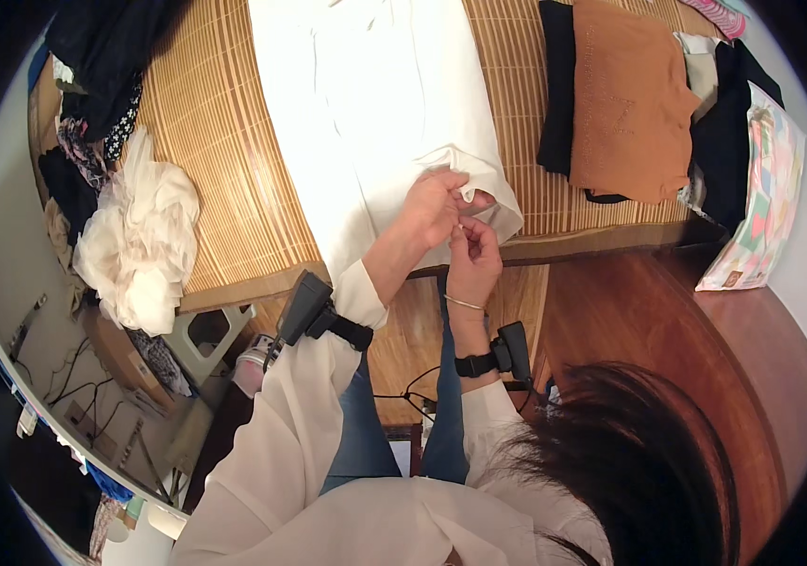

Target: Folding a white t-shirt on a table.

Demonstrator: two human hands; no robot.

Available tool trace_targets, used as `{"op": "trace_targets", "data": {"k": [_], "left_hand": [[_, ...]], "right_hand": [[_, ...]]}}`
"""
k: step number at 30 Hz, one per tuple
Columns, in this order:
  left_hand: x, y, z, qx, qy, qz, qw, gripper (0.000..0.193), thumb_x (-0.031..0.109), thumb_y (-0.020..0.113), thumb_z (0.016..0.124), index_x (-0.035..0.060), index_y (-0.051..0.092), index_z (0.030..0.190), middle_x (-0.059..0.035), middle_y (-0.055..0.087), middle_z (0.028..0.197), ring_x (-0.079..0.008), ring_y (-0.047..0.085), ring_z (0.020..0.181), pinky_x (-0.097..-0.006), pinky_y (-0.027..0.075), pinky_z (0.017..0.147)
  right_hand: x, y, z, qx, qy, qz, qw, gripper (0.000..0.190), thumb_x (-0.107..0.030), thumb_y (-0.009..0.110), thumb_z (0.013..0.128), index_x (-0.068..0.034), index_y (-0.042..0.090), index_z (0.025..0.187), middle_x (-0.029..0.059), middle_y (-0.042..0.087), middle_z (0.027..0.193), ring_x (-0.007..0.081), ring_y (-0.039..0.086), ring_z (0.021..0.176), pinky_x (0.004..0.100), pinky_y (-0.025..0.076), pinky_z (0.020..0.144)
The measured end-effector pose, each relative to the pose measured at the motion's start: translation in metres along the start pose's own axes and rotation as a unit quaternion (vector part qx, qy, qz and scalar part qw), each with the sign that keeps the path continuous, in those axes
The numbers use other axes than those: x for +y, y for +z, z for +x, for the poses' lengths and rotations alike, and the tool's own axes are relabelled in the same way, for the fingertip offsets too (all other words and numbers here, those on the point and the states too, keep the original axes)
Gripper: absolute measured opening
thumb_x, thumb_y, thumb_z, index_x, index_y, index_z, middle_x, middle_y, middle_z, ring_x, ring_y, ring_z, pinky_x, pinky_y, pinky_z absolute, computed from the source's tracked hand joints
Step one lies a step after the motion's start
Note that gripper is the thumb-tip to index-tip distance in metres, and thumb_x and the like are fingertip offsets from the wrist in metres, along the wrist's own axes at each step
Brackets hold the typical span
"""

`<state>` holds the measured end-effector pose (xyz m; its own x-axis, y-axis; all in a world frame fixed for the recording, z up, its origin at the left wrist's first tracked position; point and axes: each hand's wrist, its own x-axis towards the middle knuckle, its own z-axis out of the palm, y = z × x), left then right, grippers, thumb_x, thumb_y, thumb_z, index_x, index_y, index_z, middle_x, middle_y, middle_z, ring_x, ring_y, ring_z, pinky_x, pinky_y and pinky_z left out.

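A white cloth garment [375, 106] lies lengthwise over the bamboo-slat mat [219, 141], its near end at the table's edge. At its lower right corner the hem is folded up and gathered, and my left hand [435, 205] grips the fabric there. My right hand [474, 247], with a thin bangle at the wrist, is just below and touches or nearly touches the left. Its thumb and forefinger are pinched together; what is between them is too small to tell. Part of a fingertip shows inside the fold of the cloth.
Folded clothes, an orange-brown shirt [630, 106] uppermost, lie at the right beside a patterned plastic packet [761, 205]. Cream tulle [145, 233] hangs over the left edge near dark clothes [99, 71]. A plastic stool [209, 339] and cables are below. Both wrists carry strapped devices.
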<state>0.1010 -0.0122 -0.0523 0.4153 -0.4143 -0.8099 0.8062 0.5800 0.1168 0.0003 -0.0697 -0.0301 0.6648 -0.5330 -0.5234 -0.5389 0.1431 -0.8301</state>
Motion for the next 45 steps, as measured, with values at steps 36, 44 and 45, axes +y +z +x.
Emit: {"op": "trace_targets", "data": {"k": [36, 44, 45], "left_hand": [[-0.065, -0.055, -0.071, 0.117, 0.007, 0.183, 0.976, 0.023, 0.019, 0.047, 0.096, -0.0008, 0.057, 0.104, -0.0127, 0.065, 0.085, -0.0215, 0.066, 0.076, -0.0342, 0.058, 0.066], [-0.058, -0.053, -0.079, 0.147, 0.019, 0.223, 0.963, 0.021, 0.019, 0.05, 0.094, -0.0015, 0.057, 0.094, -0.0116, 0.063, 0.076, -0.0174, 0.063, 0.06, -0.0292, 0.054, 0.054], [-0.061, -0.056, -0.078, 0.161, 0.039, 0.253, 0.953, 0.023, 0.02, 0.05, 0.093, -0.0018, 0.057, 0.091, -0.0114, 0.063, 0.071, -0.0168, 0.062, 0.057, -0.029, 0.053, 0.051]], "right_hand": [[-0.011, -0.084, 0.037, -0.038, -0.216, -0.387, 0.896, 0.028, -0.007, 0.059, 0.081, -0.003, 0.054, 0.108, 0.0165, 0.051, 0.093, 0.0331, 0.054, 0.083, 0.0425, 0.044, 0.075], [0.005, -0.094, 0.04, -0.005, -0.219, -0.401, 0.89, 0.013, -0.012, 0.061, 0.082, -0.004, 0.056, 0.091, 0.0149, 0.054, 0.088, 0.0347, 0.052, 0.082, 0.044, 0.04, 0.077], [0.004, -0.095, 0.038, -0.004, -0.219, -0.44, 0.871, 0.013, -0.011, 0.061, 0.081, -0.005, 0.056, 0.091, 0.0152, 0.054, 0.088, 0.035, 0.052, 0.083, 0.0444, 0.04, 0.077]]}}
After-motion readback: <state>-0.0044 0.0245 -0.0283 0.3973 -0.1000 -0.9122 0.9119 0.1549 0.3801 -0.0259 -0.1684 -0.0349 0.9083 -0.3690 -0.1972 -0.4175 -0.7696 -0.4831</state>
